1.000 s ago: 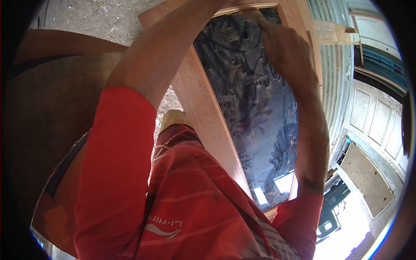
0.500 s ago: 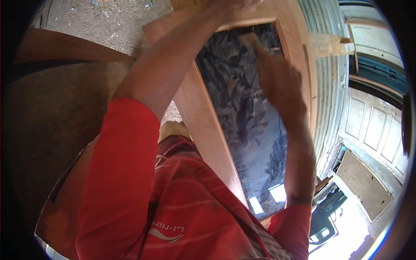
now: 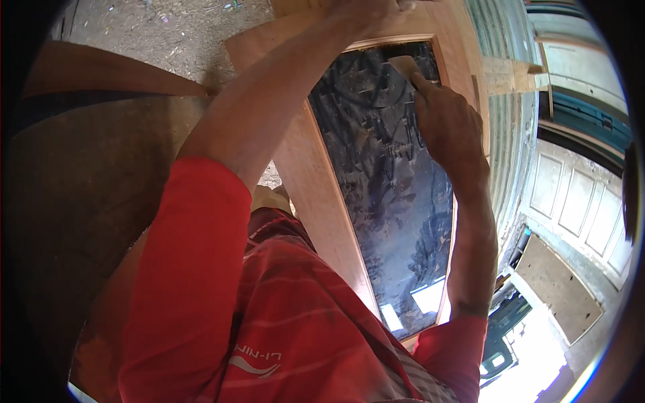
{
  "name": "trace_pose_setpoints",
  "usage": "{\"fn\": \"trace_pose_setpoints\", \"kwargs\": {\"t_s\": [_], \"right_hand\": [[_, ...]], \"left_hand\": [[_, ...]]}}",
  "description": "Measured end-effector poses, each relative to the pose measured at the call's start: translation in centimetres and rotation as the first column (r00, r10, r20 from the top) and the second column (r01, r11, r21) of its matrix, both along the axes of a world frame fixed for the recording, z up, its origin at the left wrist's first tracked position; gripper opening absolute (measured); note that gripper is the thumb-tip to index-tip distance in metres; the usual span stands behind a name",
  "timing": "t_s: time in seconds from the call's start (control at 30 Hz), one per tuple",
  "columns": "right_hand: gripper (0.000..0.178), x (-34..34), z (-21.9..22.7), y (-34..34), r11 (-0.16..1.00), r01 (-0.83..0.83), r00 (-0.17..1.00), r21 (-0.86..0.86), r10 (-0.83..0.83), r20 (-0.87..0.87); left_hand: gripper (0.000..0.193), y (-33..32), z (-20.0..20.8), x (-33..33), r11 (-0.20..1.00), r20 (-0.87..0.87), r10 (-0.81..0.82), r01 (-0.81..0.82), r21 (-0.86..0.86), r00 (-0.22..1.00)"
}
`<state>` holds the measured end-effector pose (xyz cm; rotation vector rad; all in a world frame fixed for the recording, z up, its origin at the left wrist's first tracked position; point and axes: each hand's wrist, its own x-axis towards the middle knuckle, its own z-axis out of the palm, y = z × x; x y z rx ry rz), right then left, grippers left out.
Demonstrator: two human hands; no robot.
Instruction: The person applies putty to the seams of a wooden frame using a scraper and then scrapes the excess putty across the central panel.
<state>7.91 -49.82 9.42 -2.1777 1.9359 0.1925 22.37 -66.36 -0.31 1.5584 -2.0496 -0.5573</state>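
Note:
A wooden door panel (image 3: 336, 232) lies in front of me, framing a dark, glossy glass pane (image 3: 390, 161) with whitish smears and reflections. My right hand (image 3: 449, 121) is closed around a small, flat, tan scraper (image 3: 404, 66), its index finger stretched along it. The scraper's broad end meets the pane near its far end. Reaching across to the far end of the frame, my left hand (image 3: 373, 9) is partly cut off by the upper edge of the view, and how its fingers are set is unclear.
To the left stands a large brown curved board (image 3: 87, 154). Corrugated metal sheeting (image 3: 504, 141) runs along the right, with a wooden crosspiece (image 3: 514, 75) against it. Beyond are a pale panelled door (image 3: 571, 191) and a brown board (image 3: 557, 285). Debris is strewn over the ground (image 3: 168, 40).
My right hand has shifted slightly right and nearer with the scraper, which shows more sharply now. My left hand remains at the frame's far end. The view has shifted a little.

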Motion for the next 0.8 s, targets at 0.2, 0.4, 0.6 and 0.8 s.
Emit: {"fn": "trace_pose_setpoints", "kwargs": {"t_s": [0.2,0.4,0.6,0.8], "right_hand": [[0.044,0.9,0.7,-0.3,0.997,0.013,0.999,0.072,-0.01,-0.045],[0.041,0.3,-4.0,1.6,0.675,-0.382,0.884,-0.631,0.467,-0.037],[0.042,2.2,-2.9,2.4,0.954,-0.176,0.984,-0.241,0.169,-0.05],[0.036,4.2,-1.9,3.8,0.97,-0.172,0.978,-0.169,0.148,-0.15]], "left_hand": [[0.06,0.4,-1.0,-1.0,0.992,0.008,-0.048,0.046,0.114,0.999],[0.062,-0.6,-1.0,-0.3,0.993,-0.003,-0.058,0.058,0.1,0.998],[0.065,-0.1,-1.2,-0.3,0.993,-0.004,-0.068,0.068,0.092,0.998],[0.069,0.3,-1.1,0.1,0.992,0.009,-0.063,0.062,0.106,0.998]]}}
